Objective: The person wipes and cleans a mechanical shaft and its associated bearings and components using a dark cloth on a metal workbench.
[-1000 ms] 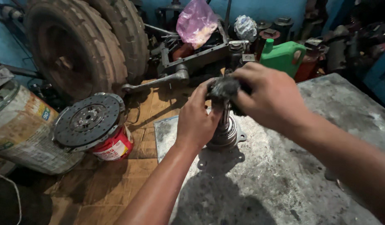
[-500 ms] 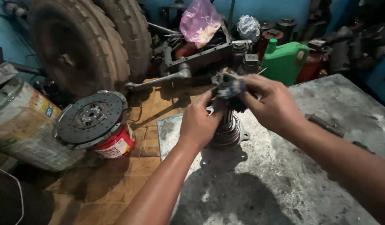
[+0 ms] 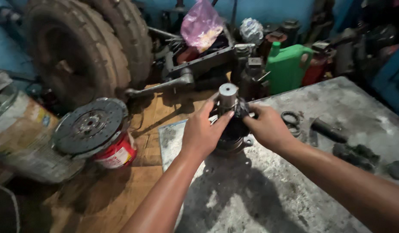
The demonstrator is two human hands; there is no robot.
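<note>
Left hand [image 3: 203, 131] and right hand [image 3: 268, 129] grip an upright metal shaft assembly [image 3: 228, 118] standing on the grey workbench [image 3: 337, 181].

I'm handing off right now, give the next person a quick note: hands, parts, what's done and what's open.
Left hand: fingers wrapped round the upright metal shaft, near its top.
Right hand: pinching a dark part against the shaft's side.
The shaft stands in a flanged housing on the grey metal table.
A ring and a dark tool lie to the right of the housing.
Done: assembly upright, both hands on it.
Open: whether the dark part is seated cannot be seen.
</note>
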